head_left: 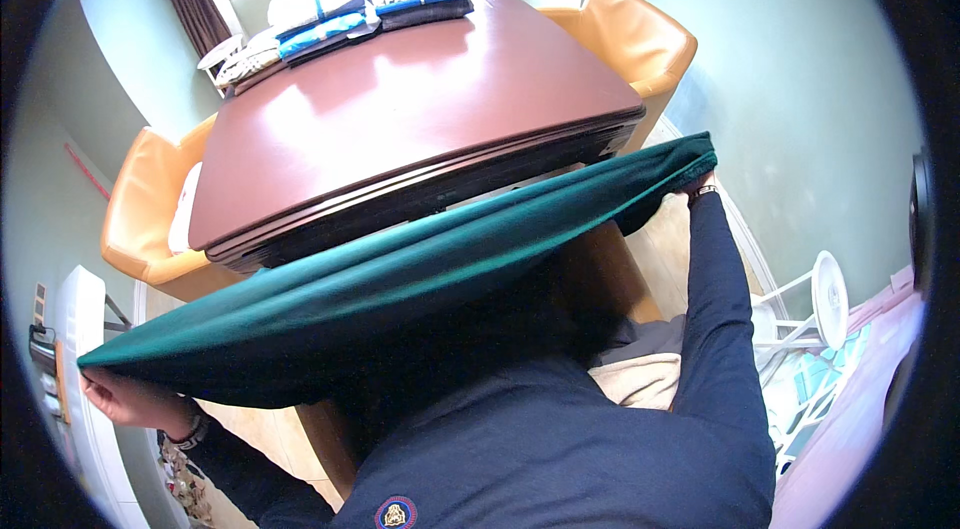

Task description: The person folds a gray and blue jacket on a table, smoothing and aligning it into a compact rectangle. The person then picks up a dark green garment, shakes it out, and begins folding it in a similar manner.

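A dark green cloth (390, 266) is stretched between my two hands, in front of my body and short of the table's near edge. My left hand (124, 398) grips its corner at the lower left, fingers closed on the fabric. At the right, my right hand (694, 185) is shut on the other end, partly covered by the cloth's folds. The fabric slants up from left to right and its lower part falls into dark shadow, so its full shape cannot be told.
Beyond the cloth stands a glossy reddish-brown table (360, 131), with folded clothes (322, 11) stacked along its far side. Tan armchairs stand left (150, 206) and right (637, 41). A white stool (829, 300) and a white rack (814, 409) are at my right. Folded fabric (637, 379) lies beside me.
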Available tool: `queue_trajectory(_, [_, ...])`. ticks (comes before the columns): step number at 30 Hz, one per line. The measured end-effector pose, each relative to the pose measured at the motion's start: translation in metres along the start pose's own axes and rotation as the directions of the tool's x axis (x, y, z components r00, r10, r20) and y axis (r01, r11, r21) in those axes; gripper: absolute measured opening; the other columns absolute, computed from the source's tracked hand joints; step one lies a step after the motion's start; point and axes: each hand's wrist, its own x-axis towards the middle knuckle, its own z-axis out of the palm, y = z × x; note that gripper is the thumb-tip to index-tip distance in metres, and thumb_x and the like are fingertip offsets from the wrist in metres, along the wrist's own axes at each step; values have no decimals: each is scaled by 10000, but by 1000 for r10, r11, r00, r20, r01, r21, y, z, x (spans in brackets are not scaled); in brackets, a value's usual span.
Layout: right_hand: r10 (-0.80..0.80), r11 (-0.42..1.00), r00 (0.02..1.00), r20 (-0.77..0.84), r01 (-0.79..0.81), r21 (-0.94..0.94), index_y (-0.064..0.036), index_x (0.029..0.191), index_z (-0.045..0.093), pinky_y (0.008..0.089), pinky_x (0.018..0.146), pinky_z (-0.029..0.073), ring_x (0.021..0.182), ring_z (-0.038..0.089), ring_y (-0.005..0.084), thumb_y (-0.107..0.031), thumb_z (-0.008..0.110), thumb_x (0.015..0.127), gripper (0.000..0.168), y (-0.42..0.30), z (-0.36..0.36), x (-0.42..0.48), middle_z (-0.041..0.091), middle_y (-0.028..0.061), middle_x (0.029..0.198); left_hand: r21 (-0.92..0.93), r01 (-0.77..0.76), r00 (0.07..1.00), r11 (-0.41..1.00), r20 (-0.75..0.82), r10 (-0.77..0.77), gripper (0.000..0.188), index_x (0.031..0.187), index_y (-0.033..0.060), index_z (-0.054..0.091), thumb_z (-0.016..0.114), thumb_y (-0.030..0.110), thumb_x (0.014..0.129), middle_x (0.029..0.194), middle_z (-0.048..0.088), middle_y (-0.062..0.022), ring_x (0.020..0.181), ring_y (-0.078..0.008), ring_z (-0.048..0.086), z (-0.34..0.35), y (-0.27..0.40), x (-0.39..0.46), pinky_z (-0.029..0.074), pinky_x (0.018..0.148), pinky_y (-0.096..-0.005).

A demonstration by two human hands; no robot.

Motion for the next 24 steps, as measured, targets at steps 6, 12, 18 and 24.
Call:
queue_trajectory(6, [-79,897,228,970,440,-30,-62,1232,694,394,1058,468,1175,634,280,-281,558,993,351,-7,334,-326,702,118,1230,-184,-11,801,983,587,119,335,1002,-12,641,534,300,1064,940,659,-98,849,-175,600,-2,23,-83,519,734,-321])
queue_trajectory(12, [-92,968,-661,745,-235,-89,-46,1318,642,422,1111,424,1272,586,319,-308,555,1017,408,84,304,-569,648,176,1319,-268,284,110,921,963,246,325,1079,-18,725,612,266,969,1030,717,-155,996,-263,676,72,87,-188,528,823,-337])
queue_trajectory(18, [-28,1000,-627,778,-10,27,-61,1348,602,403,1051,446,1211,604,285,-283,597,962,445,85,280,-563,656,147,1287,85,325,-134,942,990,-43,239,838,0,715,625,189,955,718,634,-72,639,-163,589,11,37,-209,442,597,-289])
queue_trajectory(24, [250,812,-161,955,573,-116,-17,1222,639,381,877,558,1029,712,355,-247,778,777,519,63,264,-500,722,211,1083,117,371,470,921,832,-295,384,831,-8,604,554,284,1076,737,556,36,678,-55,478,-21,7,-184,376,617,-219])
